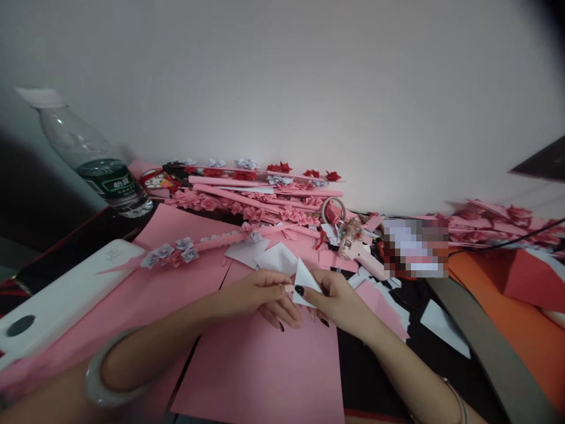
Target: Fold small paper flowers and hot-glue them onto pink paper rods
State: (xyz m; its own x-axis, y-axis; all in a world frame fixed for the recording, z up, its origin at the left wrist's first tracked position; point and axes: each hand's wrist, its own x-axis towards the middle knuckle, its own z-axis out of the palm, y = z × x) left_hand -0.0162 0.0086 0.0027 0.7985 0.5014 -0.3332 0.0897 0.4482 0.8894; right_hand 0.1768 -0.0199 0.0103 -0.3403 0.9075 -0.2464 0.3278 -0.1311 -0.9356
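Note:
A small piece of white paper, folded to a pointed triangle, is held up between my two hands above the pink sheets. My right hand pinches it from the right, thumb flat on its face and fingers behind. At its left edge, my left hand closes thumb and index finger, while the other fingers stretch loosely below. Just behind lie loose white paper pieces. Under my hands is a large pink sheet. A pink stem with white and pink paper flowers lies beyond my left hand.
A water bottle and a long white case stand to the left. Paper-flower stems pile along the wall. A pink glue gun, tape roll and paper scraps lie to the right, beside orange sheets.

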